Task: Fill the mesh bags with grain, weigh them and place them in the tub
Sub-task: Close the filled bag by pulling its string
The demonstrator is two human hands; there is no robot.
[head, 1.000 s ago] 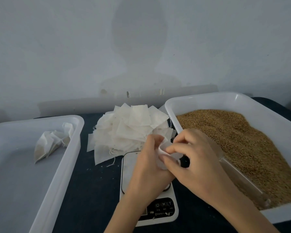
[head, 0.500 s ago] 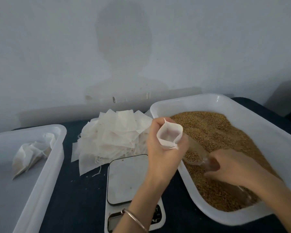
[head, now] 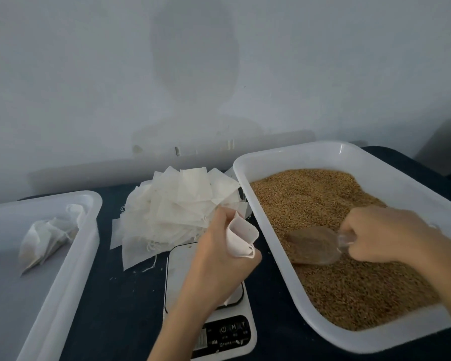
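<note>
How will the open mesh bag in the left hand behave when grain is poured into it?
The mesh bag looks thin and floppy, so its mouth would probably close if the left hand let go. It seems very light; the grain in the scoop would likely make it sag.

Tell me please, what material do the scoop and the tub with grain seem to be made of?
The scoop, which the right hand grips, looks like clear glossy plastic: the grain inside shows through its wall. The tub seems white, slightly translucent plastic with a smooth, moulded rounded rim, though this is judged by look only.
</note>
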